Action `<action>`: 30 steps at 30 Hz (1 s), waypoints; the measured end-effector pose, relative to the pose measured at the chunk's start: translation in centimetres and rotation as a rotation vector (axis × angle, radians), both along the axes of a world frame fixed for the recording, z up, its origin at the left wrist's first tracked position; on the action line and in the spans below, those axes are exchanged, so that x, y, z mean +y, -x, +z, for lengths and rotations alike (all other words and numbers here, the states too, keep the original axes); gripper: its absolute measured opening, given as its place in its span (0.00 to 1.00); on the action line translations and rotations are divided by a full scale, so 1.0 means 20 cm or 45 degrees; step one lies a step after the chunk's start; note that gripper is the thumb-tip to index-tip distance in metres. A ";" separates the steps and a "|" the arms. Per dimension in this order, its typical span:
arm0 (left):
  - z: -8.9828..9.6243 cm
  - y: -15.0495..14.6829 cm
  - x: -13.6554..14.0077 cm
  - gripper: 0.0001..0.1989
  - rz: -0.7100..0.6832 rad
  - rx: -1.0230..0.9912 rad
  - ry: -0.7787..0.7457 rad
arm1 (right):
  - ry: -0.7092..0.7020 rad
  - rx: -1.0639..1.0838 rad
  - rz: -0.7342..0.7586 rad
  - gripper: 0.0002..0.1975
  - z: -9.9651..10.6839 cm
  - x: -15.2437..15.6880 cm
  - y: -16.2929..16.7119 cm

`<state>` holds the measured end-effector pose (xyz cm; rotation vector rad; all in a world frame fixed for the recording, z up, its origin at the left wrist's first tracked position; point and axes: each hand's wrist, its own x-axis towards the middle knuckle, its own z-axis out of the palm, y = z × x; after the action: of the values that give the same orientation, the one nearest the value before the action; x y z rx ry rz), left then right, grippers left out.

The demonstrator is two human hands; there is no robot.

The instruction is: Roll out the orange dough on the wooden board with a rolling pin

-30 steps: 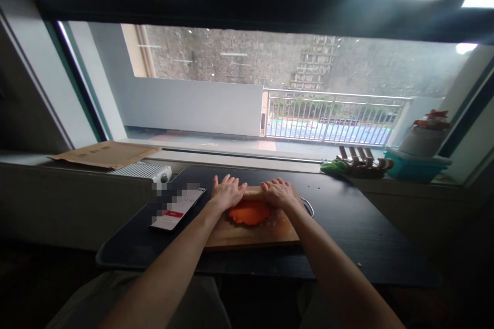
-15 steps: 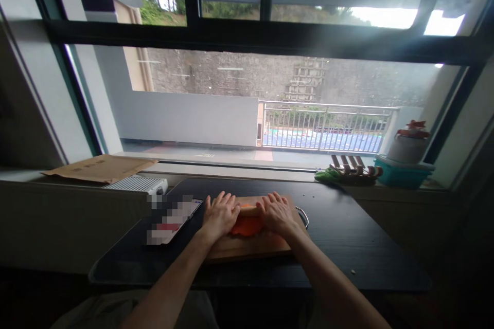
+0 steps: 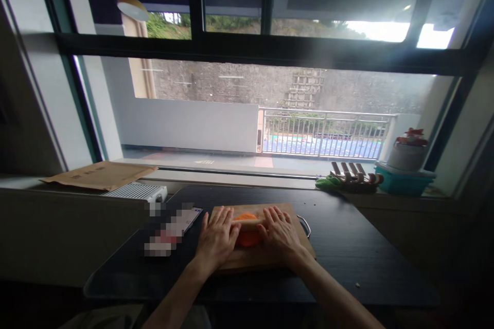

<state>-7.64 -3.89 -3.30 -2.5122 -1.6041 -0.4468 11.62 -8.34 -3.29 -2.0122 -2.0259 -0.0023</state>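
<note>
A pale wooden rolling pin lies crosswise on a flattened sheet of orange dough. Under both is a wooden cutting board, with a metal handle at its right side. My left hand rests palm down over the pin's left end, fingers stretched forward and the thumb beside the dough. Over the right end lies my right hand, also flat with fingers extended. The pin's ends are hidden beneath the hands, and dough shows on both sides of it.
The board sits on a dark table. At left lies a phone, partly pixelated. On the sill are a brown paper envelope, a brown rack-like object, a green cloth and a teal box. A window stands behind.
Both hands have drawn the rolling pin slightly toward me, so more dough shows beyond it. The whole view has shifted downward in the frame.
</note>
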 end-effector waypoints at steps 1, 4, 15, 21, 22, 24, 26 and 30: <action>0.00 0.00 0.00 0.29 -0.004 -0.001 0.006 | 0.006 -0.001 0.000 0.31 0.00 -0.01 0.00; 0.02 -0.02 0.09 0.28 0.006 0.003 0.030 | 0.013 -0.014 -0.068 0.29 0.04 0.08 0.01; 0.04 -0.05 0.18 0.28 0.044 0.011 0.028 | 0.019 0.005 -0.104 0.29 0.07 0.16 0.03; -0.01 0.03 -0.05 0.29 0.005 -0.005 0.037 | 0.002 0.015 0.027 0.31 0.01 -0.07 0.03; 0.00 0.03 -0.03 0.29 0.005 -0.001 0.044 | 0.014 0.019 0.022 0.30 0.02 -0.05 0.03; 0.02 0.00 0.04 0.29 0.017 0.006 0.041 | 0.029 0.024 -0.020 0.29 0.05 0.03 0.03; 0.05 -0.03 0.14 0.28 0.036 0.007 0.024 | 0.029 0.029 -0.076 0.28 0.08 0.14 0.03; 0.09 -0.09 0.29 0.27 0.065 -0.001 0.008 | 0.016 0.036 -0.143 0.27 0.12 0.29 0.03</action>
<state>-5.90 1.81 -1.52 -2.4693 -1.6686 -0.4370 10.95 -2.57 -0.81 -2.1188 -1.8985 0.0158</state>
